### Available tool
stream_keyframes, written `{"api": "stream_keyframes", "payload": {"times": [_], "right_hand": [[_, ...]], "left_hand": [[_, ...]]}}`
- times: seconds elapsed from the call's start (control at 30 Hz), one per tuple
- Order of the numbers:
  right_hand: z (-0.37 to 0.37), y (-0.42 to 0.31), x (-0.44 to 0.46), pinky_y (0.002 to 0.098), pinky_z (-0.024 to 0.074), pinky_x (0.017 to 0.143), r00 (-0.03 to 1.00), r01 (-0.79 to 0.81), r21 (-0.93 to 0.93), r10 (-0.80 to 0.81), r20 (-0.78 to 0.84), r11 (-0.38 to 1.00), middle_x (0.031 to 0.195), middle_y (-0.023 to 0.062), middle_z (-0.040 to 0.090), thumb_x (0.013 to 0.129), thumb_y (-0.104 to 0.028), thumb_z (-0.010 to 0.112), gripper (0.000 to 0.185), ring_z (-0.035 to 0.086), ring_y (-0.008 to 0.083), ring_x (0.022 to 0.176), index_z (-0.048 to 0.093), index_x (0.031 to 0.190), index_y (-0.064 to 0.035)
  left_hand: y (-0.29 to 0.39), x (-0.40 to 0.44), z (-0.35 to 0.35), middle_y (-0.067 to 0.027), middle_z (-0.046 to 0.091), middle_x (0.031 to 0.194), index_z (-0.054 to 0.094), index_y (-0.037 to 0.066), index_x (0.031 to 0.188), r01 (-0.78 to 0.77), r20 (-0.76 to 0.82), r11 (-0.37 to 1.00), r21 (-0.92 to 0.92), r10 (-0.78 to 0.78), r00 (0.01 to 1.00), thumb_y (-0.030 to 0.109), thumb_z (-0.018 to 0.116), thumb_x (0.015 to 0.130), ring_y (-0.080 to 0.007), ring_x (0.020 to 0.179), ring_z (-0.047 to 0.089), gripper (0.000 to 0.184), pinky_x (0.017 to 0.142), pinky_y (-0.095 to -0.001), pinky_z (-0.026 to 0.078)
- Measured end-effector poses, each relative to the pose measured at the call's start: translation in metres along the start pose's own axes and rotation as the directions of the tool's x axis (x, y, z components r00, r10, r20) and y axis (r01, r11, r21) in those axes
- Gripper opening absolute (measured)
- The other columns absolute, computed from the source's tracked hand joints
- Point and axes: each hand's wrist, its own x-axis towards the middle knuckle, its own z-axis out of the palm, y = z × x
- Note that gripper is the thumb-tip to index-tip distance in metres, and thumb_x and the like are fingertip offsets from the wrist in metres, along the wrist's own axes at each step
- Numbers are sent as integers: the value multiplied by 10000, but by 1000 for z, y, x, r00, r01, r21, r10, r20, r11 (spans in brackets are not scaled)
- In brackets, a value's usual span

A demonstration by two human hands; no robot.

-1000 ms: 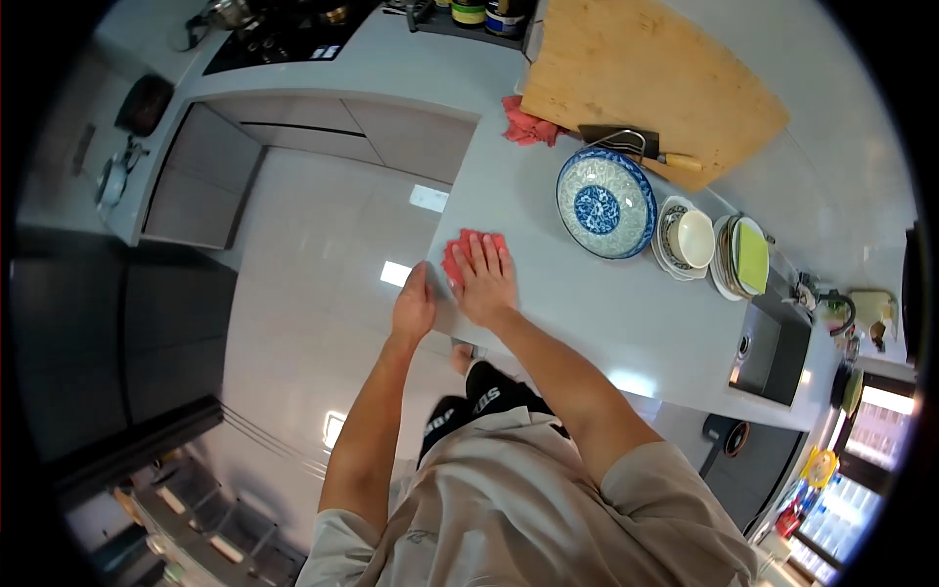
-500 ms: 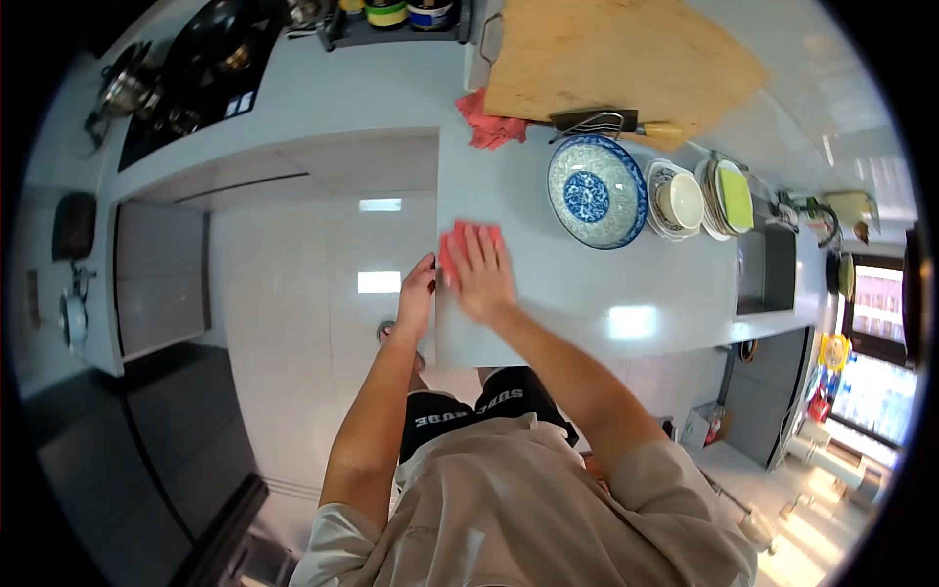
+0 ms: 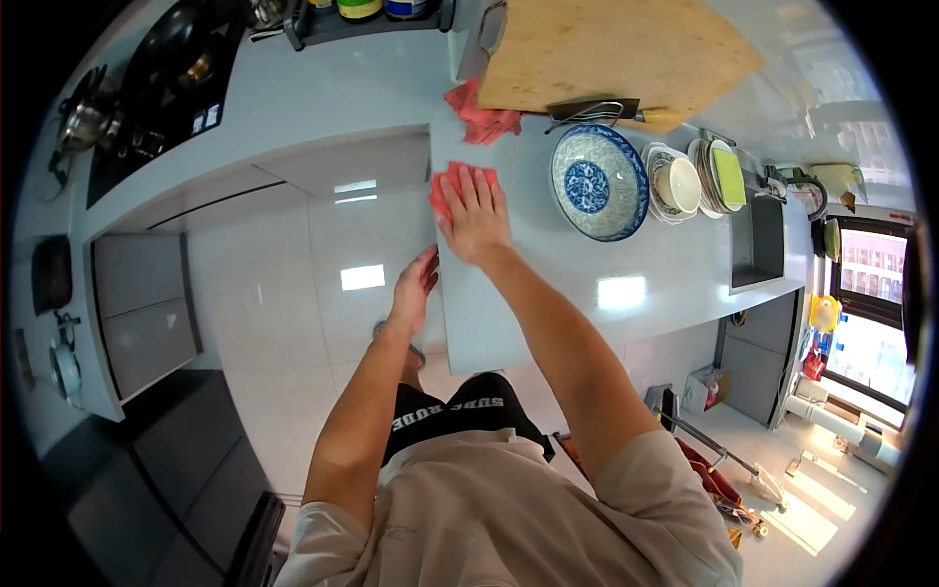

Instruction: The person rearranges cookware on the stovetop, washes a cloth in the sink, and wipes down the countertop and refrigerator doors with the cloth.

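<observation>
Cloth (image 3: 438, 199) lies beneath the flat, open right hand (image 3: 474, 220) on the counter (image 3: 484, 328), the open left hand (image 3: 414, 292) nearby.

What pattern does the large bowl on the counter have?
The bowl has a blue-and-white pattern with a blue centre and blue rim, seen best in the head view.

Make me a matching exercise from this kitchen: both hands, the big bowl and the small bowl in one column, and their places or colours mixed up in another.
1. Left hand
2. Right hand
3. Big bowl
4. Small bowl

A. Plain cream, on top of other dishes
B. Laid flat on a red cloth
C. Patterned in blue
D. Empty, beside the counter's edge

Pairs: 1-D, 2-B, 3-C, 4-A
</observation>
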Motion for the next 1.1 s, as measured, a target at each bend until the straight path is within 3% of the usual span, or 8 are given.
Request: {"api": "stream_keyframes", "payload": {"times": [0.13, 0.27, 0.37, 0.47, 0.57, 0.77, 0.97, 1.1], "right_hand": [[-2, -9, 1, 545, 83, 1320, 998, -18, -26, 19, 54, 999, 1783, 147, 175, 1085, -483, 432, 702, 130, 376, 1642, 272, 1707, -201], [3, -37, -116, 567, 89, 1316, 997, 29, -31, -26, 77, 999, 1765, 169, 226, 1059, -455, 508, 703, 174, 390, 1630, 328, 1688, -199], [0, -54, -183, 584, 141, 1307, 998, -1, 34, -1, 59, 999, 1732, 175, 310, 1014, -422, 585, 679, 271, 403, 1594, 438, 1636, -191], [4, -55, -179, 587, 151, 1303, 999, -13, 25, 12, 37, 1000, 1734, 173, 307, 1015, -433, 581, 688, 271, 402, 1594, 428, 1643, -196], [3, -36, -101, 573, 137, 1307, 1000, -18, -22, 17, -18, 1000, 1741, 166, 291, 1035, -462, 538, 690, 243, 391, 1606, 396, 1659, -203], [3, -13, 13, 546, 127, 1313, 998, -46, -92, 42, -48, 995, 1762, 149, 246, 1063, -476, 477, 705, 212, 367, 1620, 320, 1690, -194], [7, -38, -74, 556, 156, 1307, 1000, -8, -103, 9, 10, 995, 1758, 169, 244, 1055, -462, 515, 715, 207, 386, 1622, 336, 1682, -166], [2, -49, -97, 556, 168, 1303, 998, -45, -47, 47, 29, 998, 1748, 169, 269, 1040, -450, 547, 704, 230, 383, 1615, 379, 1663, -169]], "left_hand": [[5, 2, 1, -105, 416, 1695, 422, 22, 1623, 22, -2, 1000, -13, -22, 1000, 426, 386, 1123, -265, 1576, 347, 644, 1299, -420, 230], [14, 2, 2, -91, 425, 1691, 444, 35, 1614, 37, 19, 995, -95, -35, 999, 467, 372, 1131, -259, 1577, 341, 653, 1300, -424, 218], [15, 4, -1, -89, 432, 1685, 449, 41, 1614, 54, 30, 997, -53, -53, 998, 497, 356, 1136, -248, 1556, 366, 667, 1287, -430, 238], [19, 6, -8, -91, 421, 1693, 430, 43, 1625, 67, 81, 997, -38, -64, 995, 539, 329, 1138, -245, 1564, 357, 702, 1290, -433, 232], [23, 17, -19, -91, 376, 1723, 371, 45, 1657, 112, 157, 992, -53, -103, 982, 614, 334, 1123, -227, 1593, 312, 781, 1295, -411, 201], [44, 19, -13, -85, 361, 1727, 326, 44, 1672, 113, 177, 990, 88, -127, 976, 679, 255, 1109, -240, 1581, 326, 852, 1299, -420, 190], [53, 33, -14, -115, 288, 1759, 267, 32, 1687, 76, 267, 995, 59, -89, 960, 732, 264, 1086, -257, 1619, 252, 923, 1316, -445, 166], [71, 37, -6, -129, 273, 1762, 273, 17, 1681, 118, 228, 989, 86, -134, 964, 733, 272, 1085, -267, 1622, 244, 931, 1318, -444, 169]]}}
